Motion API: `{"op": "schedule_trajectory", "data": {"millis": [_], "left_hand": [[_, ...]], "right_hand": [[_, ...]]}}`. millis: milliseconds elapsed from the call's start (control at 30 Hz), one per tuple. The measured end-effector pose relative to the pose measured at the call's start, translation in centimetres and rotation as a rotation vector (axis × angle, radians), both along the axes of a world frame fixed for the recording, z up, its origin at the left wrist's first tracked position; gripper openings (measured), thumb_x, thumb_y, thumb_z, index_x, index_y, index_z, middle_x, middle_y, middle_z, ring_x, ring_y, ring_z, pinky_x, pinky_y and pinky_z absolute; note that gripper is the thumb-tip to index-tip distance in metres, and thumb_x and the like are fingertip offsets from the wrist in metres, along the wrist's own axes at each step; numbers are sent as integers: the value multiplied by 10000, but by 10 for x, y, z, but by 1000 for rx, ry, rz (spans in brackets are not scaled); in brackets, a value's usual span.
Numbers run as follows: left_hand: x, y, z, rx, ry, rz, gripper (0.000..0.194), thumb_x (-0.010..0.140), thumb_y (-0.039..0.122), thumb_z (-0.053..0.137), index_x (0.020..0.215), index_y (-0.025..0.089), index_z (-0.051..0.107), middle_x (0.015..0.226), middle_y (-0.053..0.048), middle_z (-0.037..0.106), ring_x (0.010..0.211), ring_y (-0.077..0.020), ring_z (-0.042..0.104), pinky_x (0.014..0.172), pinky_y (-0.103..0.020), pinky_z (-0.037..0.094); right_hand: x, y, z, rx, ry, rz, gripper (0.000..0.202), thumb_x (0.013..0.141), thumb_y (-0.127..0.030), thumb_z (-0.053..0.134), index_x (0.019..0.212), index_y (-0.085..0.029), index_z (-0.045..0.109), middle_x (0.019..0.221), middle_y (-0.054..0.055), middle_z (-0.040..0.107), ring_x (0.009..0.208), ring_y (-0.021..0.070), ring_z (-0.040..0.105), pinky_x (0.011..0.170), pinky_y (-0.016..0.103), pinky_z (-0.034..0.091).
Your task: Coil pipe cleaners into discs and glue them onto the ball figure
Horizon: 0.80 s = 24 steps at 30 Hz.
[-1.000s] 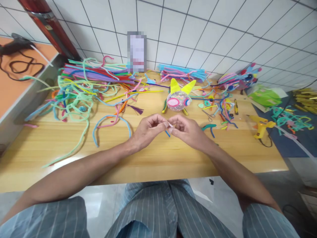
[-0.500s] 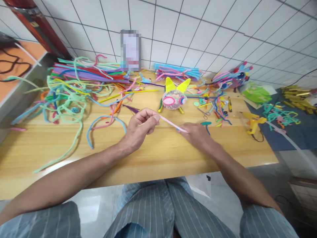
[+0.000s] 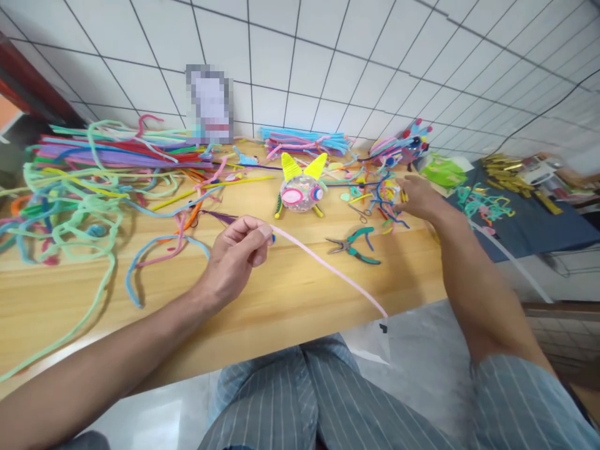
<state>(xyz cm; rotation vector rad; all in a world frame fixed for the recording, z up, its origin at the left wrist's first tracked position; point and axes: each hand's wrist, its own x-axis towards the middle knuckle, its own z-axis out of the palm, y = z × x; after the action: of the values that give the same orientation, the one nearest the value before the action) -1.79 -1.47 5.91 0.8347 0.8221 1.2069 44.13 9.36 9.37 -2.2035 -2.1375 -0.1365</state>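
I have one end of the pink pipe cleaner (image 3: 336, 271) pinched in my left hand (image 3: 241, 253), the rest trailing toward four o'clock over the worktop (image 3: 281, 306). Half a second ago my right hand (image 3: 419, 197) was at its other end; now it's reached to two o'clock, grip unclear, uncovering the pliers (image 3: 352, 245). The yellow-eared figure (image 3: 300, 190) sits at eleven, and beyond, toward ten-thirty, the phone screen (image 3: 210, 103) is pixelated past reading.

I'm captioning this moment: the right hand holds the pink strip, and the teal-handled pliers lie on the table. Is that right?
Not quite: the head view shows the left hand holding the pink strip. The teal-handled pliers do lie on the table.
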Motion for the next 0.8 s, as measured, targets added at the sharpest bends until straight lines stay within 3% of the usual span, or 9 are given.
{"op": "schedule_trajectory", "data": {"millis": [67, 133, 200, 300, 433, 500, 633, 800], "left_hand": [[2, 0, -6, -4, 48, 14, 238, 783, 330, 855, 759, 173, 677, 634, 33, 595, 460, -47, 402, 473, -215, 290], [4, -1, -13, -11, 92, 9, 226, 790, 334, 846, 781, 175, 686, 660, 28, 612, 469, -51, 405, 471, -221, 289], [6, -2, -20, -19, 127, -13, 231, 802, 349, 841, 794, 175, 689, 682, 25, 622, 477, -54, 406, 469, -225, 290], [8, -6, -28, -33, 145, -53, 251, 814, 375, 846, 810, 174, 695, 703, 28, 621, 490, -53, 408, 472, -222, 287], [10, -10, -29, -53, 133, -71, 311, 800, 422, 870, 805, 173, 684, 718, 27, 630, 485, -48, 398, 470, -220, 285], [10, -11, -29, -53, 131, -82, 325, 806, 438, 870, 810, 174, 682, 702, 30, 620, 486, -50, 392, 475, -219, 289], [8, -8, -34, -32, 132, -157, 253, 848, 398, 829, 863, 176, 708, 612, 53, 537, 502, -67, 381, 500, -219, 291], [4, -2, -32, 9, 187, -230, 206, 840, 355, 773, 934, 179, 722, 761, 26, 631, 531, -68, 384, 503, -229, 280]], "right_hand": [[-9, -14, 15, 202, 5, -30, 397, 896, -391, 772, 1134, -74, 794, 1368, 300, 695, 1307, 321, 630, 1086, 421, 409], [-35, -35, 26, 499, 97, -35, 280, 954, -411, 715, 894, -150, 800, 1068, 220, 792, 1108, 265, 697, 1027, 409, 431], [-79, -61, 29, 651, 298, 135, 246, 988, -376, 673, 835, -206, 764, 918, 118, 785, 923, 210, 705, 919, 369, 487], [-158, -96, 19, 326, 602, 374, 143, 980, -336, 674, 927, -233, 758, 897, 29, 784, 828, 182, 713, 815, 322, 530], [-231, -119, -5, -79, 805, 497, 152, 954, -331, 710, 1058, -225, 745, 994, 31, 808, 874, 181, 733, 819, 302, 546], [-244, -118, -12, -160, 858, 508, 132, 972, -308, 676, 1046, -220, 739, 962, 25, 805, 835, 164, 719, 783, 282, 529], [-245, -108, -9, -128, 819, 506, 89, 937, -230, 654, 885, -201, 720, 782, -2, 737, 705, 131, 627, 694, 260, 445], [-238, -97, 3, -130, 657, 581, 89, 892, -180, 662, 816, -202, 702, 723, -7, 658, 685, 132, 564, 670, 269, 382]]}}
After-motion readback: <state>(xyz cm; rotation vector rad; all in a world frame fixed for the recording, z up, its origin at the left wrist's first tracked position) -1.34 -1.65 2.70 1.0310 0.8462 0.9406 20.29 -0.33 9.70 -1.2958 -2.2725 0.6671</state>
